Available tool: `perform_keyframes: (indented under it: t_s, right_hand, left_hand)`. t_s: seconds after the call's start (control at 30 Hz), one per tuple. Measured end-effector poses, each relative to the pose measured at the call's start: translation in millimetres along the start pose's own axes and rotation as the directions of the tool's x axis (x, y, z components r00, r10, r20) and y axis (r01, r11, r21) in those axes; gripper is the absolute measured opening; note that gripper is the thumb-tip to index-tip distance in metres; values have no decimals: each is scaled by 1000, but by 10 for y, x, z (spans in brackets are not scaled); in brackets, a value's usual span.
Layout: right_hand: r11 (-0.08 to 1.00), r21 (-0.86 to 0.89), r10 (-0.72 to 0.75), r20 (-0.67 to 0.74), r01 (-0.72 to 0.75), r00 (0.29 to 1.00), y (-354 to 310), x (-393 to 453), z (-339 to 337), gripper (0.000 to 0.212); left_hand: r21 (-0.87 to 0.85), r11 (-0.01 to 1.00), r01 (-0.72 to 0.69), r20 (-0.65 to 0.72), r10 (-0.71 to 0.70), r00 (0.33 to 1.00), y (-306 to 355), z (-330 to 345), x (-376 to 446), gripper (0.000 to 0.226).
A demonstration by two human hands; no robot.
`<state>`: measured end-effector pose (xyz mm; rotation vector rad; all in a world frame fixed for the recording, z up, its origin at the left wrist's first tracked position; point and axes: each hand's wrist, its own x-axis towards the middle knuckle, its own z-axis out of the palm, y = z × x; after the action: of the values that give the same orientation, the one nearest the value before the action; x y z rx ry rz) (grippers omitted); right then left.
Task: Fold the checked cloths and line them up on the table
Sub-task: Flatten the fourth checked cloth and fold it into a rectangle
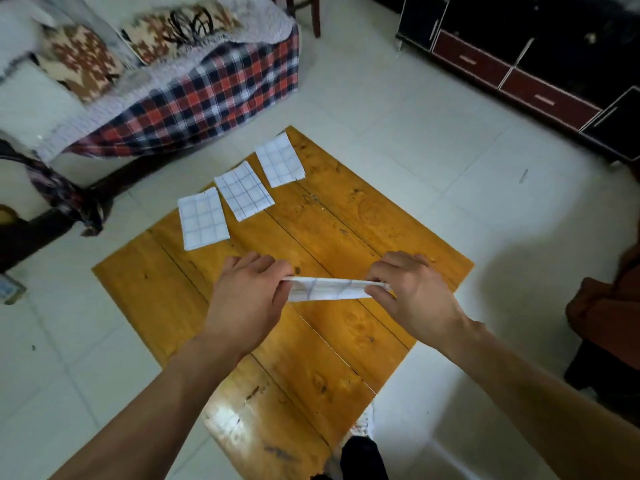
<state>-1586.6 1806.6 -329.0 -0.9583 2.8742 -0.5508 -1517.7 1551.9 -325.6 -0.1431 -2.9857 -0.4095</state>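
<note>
Crosswise, a folded checked cloth [329,289], long axis left-right, ends pinched by left hand [249,292] and right hand [412,292].

Floor [398,109]: pale glossy square tiles, thin grout lines, a few dark specks.
Worktop [346,220]: low wooden planks, orange-yellow varnish, knots and dark seams, a bright glare patch at the near end.
Bed [31,233]: dark frame, upper left, draped with a red, navy and white plaid blanket [221,95].
Cushions [79,60]: brown and cream pattern, on the bed.
Cabinet [519,64]: black, dark red drawer fronts, white edging, metal handles, upper right.
Chair legs [315,15]: dark wood, at the top edge.
</note>
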Motion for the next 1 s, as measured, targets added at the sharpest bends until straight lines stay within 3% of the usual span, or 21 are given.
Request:
perform_keyframes:
  t_s: [0.17, 0.4, 0.77, 1.0]
  right_hand:
    - [999, 26, 23, -33, -22, 999, -486, -159, -824, 4]
    - [996, -87, -24, -18, 23, 1000, -1217, -578, -1596, 3]
    - [990, -140, -31, -24, 28, 999, -1786, -1455, -2140, 4]
    - [999, -18, -34, -78, 32, 996, -1896, -2098, -2068, 5]
  left_hand:
    - [-3, 1000, -11, -34, 11, 999, 213, -810, -221, 6]
    - [-34, 999, -32, -127, 28, 992, 498, -1592, -696, 13]
    - [-1, 994, -108, -222, 105, 969, 929, -2185, -1363, 10]
    - [11, 1000, -27, -191, 29, 981, 1284, -2233, -2029, 9]
